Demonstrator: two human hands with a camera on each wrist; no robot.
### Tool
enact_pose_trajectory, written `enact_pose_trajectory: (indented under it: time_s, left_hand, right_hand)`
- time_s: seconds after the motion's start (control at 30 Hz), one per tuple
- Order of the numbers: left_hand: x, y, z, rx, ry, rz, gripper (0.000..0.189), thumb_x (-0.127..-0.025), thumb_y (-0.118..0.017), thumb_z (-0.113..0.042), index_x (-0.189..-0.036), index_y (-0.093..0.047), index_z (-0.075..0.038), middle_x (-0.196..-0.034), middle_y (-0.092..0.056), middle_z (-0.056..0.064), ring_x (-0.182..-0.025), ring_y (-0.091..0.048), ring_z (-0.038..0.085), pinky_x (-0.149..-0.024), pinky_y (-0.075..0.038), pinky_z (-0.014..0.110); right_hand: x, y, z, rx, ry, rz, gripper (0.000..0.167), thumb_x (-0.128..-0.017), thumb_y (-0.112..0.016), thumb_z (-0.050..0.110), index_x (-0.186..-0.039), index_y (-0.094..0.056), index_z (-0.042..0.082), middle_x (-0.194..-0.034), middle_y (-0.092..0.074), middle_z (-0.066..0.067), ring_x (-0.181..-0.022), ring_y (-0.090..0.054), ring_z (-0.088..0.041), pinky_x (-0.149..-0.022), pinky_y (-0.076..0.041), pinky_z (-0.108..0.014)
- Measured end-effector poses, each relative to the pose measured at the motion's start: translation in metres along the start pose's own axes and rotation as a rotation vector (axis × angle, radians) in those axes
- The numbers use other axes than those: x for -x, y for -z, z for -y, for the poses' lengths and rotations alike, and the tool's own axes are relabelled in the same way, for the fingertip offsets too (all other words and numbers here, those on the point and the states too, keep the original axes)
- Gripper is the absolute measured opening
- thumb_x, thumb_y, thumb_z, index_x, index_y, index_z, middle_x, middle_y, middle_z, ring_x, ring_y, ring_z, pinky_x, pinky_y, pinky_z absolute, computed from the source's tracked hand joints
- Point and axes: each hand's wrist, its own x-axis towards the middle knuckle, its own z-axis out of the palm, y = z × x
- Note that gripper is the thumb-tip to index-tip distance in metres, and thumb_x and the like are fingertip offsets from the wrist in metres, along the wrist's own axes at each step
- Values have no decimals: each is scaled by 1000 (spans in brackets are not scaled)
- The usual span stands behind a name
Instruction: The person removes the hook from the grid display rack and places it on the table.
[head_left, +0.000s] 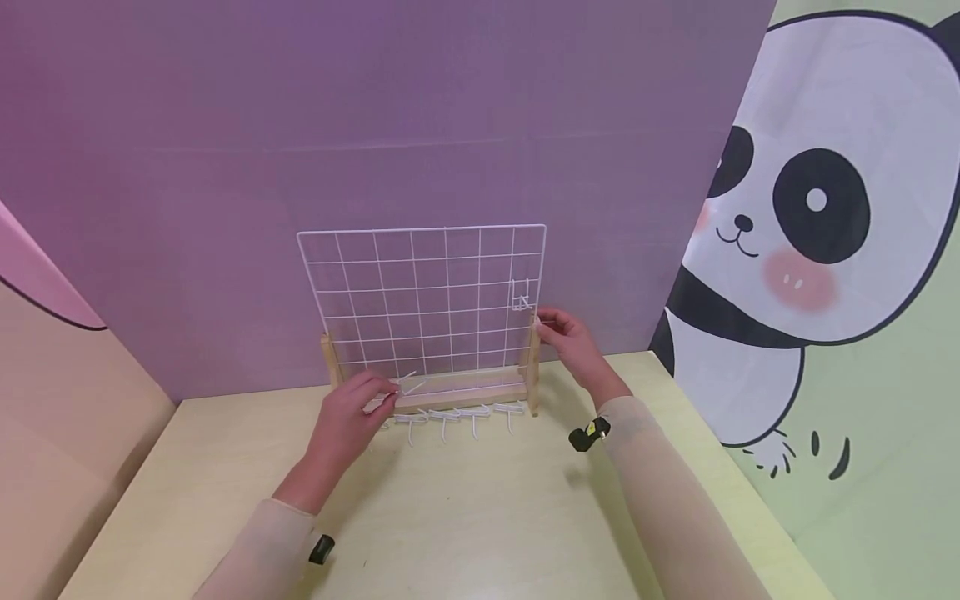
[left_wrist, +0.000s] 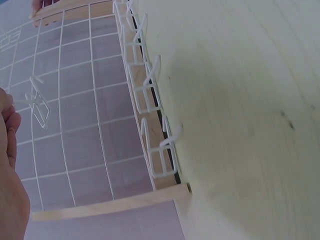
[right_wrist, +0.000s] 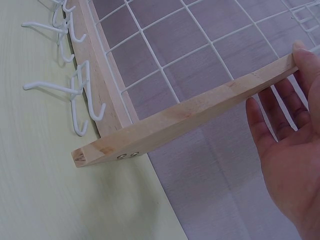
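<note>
A white wire grid panel (head_left: 420,229) stands upright in a wooden stand (head_left: 533,371) at the back of the table. My left hand (head_left: 348,417) pinches a white wire hook (left_wrist: 41,107) between thumb and fingers, in front of the grid's lower left part. At the right side, my right hand (head_left: 573,346) holds the upper end of the wooden side post (right_wrist: 190,107), thumb on its front edge and other fingers behind. One double-pronged hook (head_left: 521,298) hangs on the grid near the right edge, above that hand.
Several more white hooks (head_left: 473,414) lie in a row along the stand's base bar. A purple panel (head_left: 420,100) rises behind the grid, and a panda-printed wall (head_left: 885,275) is at the right. The pale wooden table (head_left: 465,525) stretches out in front.
</note>
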Motion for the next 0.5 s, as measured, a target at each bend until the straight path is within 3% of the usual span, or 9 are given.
enact_pose_trajectory:
  time_s: [0.5]
  left_hand:
    - [20, 9, 8, -53, -12, 56, 32, -76, -93, 13, -96, -80, -9, -98, -75, 0, -91, -73, 23, -77, -64, 41]
  right_hand:
    - [-1, 0, -2, -15, 11, -3, 34, -111, -68, 12, -142, -66, -2, -134, -71, -16, -122, -67, -23, -118, -51, -51]
